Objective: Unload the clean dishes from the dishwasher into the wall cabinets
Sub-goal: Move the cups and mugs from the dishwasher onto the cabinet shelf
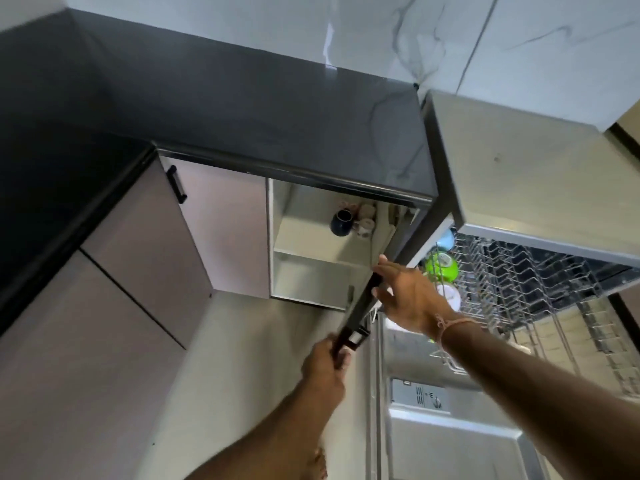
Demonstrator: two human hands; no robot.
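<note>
Countertop (242, 109): dark slab running below a marbled wall (277, 26) and turning a corner at the left.
Floor (242, 375): pale surface below the cabinets; a bare foot (317, 462) shows at the bottom edge.
Dishwasher (519, 168): steel-cased unit just right of the countertop's end. Its dishwasher door (450, 445) is dropped flat, with the detergent dispenser (419, 393) facing up.
Closed cabinet fronts (221, 223): pale panels under the countertop at left; one bears a black bar pull (177, 185).
Open cabinet (311, 271): under the countertop, between the closed fronts and the dishwasher. The white interior is divided by one shelf.
Rack (519, 271): wire basket drawn out above the dishwasher door.
Cabinet door (384, 233): swung outward and seen nearly edge-on, between the open cabinet and the rack.
Right hand (405, 296): fingers straight and spread, holding nothing. The fingertips lie at the cabinet door's outer edge, above the handle (357, 313); contact cannot be told. A thread band (453, 325) circles the wrist.
Left hand (323, 368): fingers curled round the lower end of the black handle.
Dishes in rack: green cup (441, 266), blue cup (446, 240) and white piece (450, 296), clustered at the rack's left end, just beyond the right hand.
Dishes in cabinet: dark blue mug (341, 221) with pale cups (365, 220) just beside it, on the upper level.
</note>
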